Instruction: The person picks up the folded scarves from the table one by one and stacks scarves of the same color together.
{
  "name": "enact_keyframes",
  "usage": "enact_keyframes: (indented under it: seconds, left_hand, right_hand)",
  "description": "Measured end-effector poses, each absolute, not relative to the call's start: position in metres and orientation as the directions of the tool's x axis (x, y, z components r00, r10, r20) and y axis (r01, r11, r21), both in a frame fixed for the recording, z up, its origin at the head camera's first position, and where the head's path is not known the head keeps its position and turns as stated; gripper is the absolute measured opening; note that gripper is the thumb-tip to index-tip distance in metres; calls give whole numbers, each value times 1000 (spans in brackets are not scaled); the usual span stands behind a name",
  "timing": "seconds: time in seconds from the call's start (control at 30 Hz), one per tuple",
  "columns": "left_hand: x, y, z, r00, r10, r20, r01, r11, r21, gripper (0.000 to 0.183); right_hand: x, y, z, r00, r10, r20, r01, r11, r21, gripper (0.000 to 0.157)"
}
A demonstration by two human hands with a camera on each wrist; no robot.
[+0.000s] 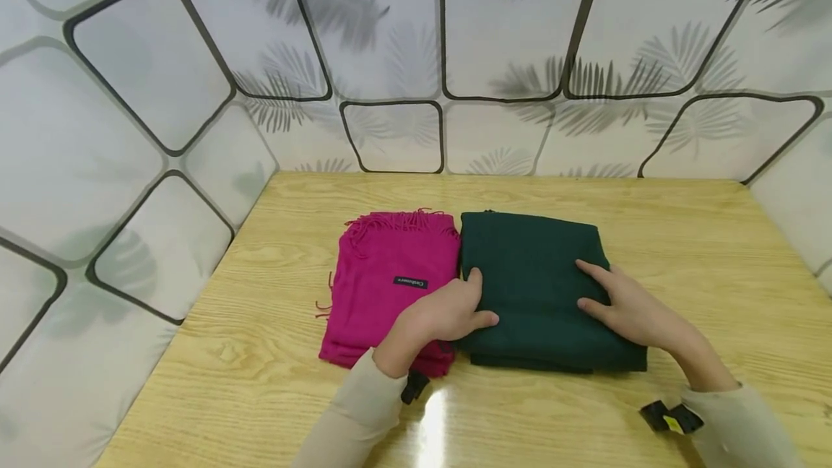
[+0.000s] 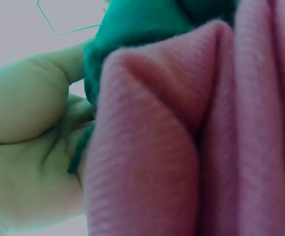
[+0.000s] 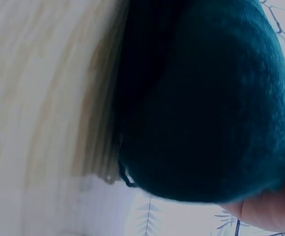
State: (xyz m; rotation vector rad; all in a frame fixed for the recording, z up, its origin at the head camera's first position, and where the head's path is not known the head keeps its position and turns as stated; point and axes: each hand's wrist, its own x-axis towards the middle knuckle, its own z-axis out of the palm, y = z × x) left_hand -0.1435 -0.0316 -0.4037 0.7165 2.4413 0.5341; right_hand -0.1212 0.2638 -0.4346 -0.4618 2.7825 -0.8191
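Note:
A folded dark green scarf lies on the wooden table, its front edge thick and rounded. Beside it on the left is a folded magenta scarf with fringe at its far edge and a small black label. My left hand reaches across the magenta scarf and holds the green one's left edge, thumb on top; the left wrist view shows the other fingers partly hidden behind green cloth. My right hand rests on the green scarf's right side, index finger and thumb laid straight on top, its other fingers hidden.
The wooden table ends at the back against a patterned curtain, which also hangs along the left and right sides. Small black devices sit at both wrists.

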Motion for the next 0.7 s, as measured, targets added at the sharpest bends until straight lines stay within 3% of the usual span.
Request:
enact_keyframes:
  seconds: [0.27,0.53,0.7]
  left_hand:
    - [-150,-42,-395,-726,595,-344,289,718,633,67]
    - [-151,-43,-393,-683,636,-358,326,705,630,63]
    - [-150,-40,-398,-666,622,-410,354,749,560,64]
  right_hand:
    - [-121,259,-431,-957,-289,33,-251,764,-595,59]
    - [-119,259,-428,-966,-205,160,-259,724,-640,49]
    - [-122,264,-429,-956,-288,53,-266,780,-567,49]
